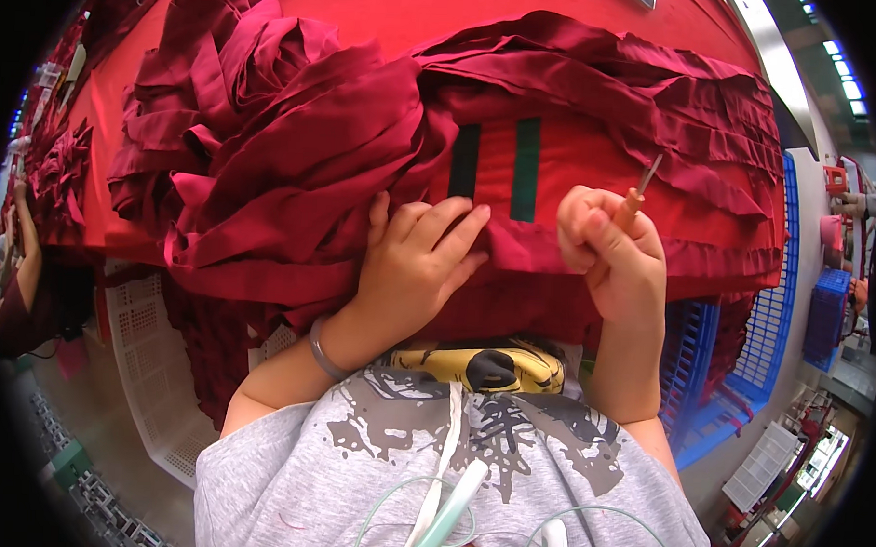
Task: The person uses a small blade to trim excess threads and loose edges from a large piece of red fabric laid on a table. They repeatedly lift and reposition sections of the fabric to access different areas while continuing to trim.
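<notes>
From the head view, the cloth [312, 153] lies on the red counter [360, 15] in front of you, heaped high on your left and running in long, ruffled bands along the far side to your right. It should handle as light, soft and limp, perhaps a little slippery given its sheen, and unlikely to break. Take it by a single edge, pinched between thumb and fingertips; a grab at the middle of the heap would likely drag several layers along.

Your left hand [421, 254] rests back up at the near right of the heap, fingers reaching forward and slightly parted; you cannot tell here whether they pinch a fold. Your right hand [618, 243] is closed around the handle of a small tool [631, 205], its thin metal tip pointing up and away from you. That handle looks light and stiff, so grip it well behind the tip. Both forearms come in from the near side, elbows bent, and between the hands lie two dark strips [526, 170].
</notes>
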`<state>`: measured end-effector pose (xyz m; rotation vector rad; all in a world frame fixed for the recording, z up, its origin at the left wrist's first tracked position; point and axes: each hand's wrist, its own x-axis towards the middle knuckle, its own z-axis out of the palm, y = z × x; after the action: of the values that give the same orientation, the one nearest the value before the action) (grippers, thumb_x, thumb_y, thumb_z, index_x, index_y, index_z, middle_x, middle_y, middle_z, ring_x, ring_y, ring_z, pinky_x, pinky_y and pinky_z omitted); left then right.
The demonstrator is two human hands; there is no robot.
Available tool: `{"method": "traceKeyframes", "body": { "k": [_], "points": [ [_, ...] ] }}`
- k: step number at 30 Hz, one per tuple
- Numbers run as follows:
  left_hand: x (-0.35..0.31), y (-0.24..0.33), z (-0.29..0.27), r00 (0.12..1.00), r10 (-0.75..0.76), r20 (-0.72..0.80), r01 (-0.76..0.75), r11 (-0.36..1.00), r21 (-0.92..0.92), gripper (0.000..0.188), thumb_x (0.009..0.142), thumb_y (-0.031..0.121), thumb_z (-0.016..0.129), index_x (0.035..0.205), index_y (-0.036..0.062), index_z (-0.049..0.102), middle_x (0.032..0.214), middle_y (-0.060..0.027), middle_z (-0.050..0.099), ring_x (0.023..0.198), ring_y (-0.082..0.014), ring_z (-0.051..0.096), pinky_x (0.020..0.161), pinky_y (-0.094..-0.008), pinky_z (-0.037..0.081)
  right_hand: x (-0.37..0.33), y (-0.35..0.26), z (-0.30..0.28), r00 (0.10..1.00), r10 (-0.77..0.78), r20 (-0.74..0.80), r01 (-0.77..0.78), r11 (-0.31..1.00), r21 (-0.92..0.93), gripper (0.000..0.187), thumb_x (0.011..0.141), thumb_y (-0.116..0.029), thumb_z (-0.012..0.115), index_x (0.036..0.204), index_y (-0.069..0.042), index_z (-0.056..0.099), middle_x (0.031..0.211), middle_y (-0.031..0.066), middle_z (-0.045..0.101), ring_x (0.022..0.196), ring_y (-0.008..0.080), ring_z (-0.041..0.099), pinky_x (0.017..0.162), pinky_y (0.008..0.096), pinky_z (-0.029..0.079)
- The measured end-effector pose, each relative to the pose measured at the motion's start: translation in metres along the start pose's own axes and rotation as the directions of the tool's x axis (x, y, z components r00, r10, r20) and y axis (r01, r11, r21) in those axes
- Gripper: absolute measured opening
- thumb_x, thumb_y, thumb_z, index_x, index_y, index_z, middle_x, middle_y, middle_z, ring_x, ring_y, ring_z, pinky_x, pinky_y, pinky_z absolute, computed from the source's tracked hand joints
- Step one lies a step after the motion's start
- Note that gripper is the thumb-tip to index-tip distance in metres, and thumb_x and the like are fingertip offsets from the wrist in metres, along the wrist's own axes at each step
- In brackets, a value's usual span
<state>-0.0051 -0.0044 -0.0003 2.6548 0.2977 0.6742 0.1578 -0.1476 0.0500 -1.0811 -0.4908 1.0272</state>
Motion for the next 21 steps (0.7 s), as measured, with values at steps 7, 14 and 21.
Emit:
{"method": "traceKeyframes", "body": {
  "k": [7,14,21],
  "points": [
    [0.003,-0.021,-0.111,0.991,0.068,-0.119,-0.115,0.883,-0.456,0.017,0.064,0.012,0.063,0.077,0.0087,0.073,0.071,-0.0022,0.05,0.066,-0.0155,0.051,0.102,-0.043,0.039,-0.026,-0.003,-0.047,0.939,-0.245,-0.24,0.161,0.933,-0.322,0.025,0.101,-0.022,0.051,0.086,-0.003,0.058,0.071,-0.0013,0.05,0.059,0.0029,0.038,0.05,0.0186,0.027],
    [-0.047,-0.176,-0.228,0.445,-0.726,-0.524,0.444,0.688,-0.574,0.031,0.088,0.001,0.052,0.116,0.0003,0.065,0.12,-0.0044,0.063,0.104,-0.0123,0.058,0.087,-0.0265,0.043,-0.05,-0.017,-0.066,0.898,-0.291,-0.331,0.154,0.91,-0.384,0.025,0.101,-0.026,0.051,0.092,-0.004,0.06,0.074,-0.0004,0.055,0.058,0.0027,0.04,0.047,0.0182,0.026],
    [0.068,-0.013,-0.091,0.707,-0.049,-0.705,0.006,0.998,-0.064,0.024,0.088,0.001,0.059,0.11,-0.0074,0.064,0.116,-0.0162,0.065,0.108,-0.024,0.061,0.094,-0.0349,0.048,-0.057,-0.011,-0.055,0.924,-0.194,-0.33,0.044,0.911,-0.411,0.02,0.1,-0.021,0.054,0.096,-0.003,0.062,0.076,-0.0017,0.056,0.063,0.0023,0.042,0.054,0.018,0.031]
  ]
}}
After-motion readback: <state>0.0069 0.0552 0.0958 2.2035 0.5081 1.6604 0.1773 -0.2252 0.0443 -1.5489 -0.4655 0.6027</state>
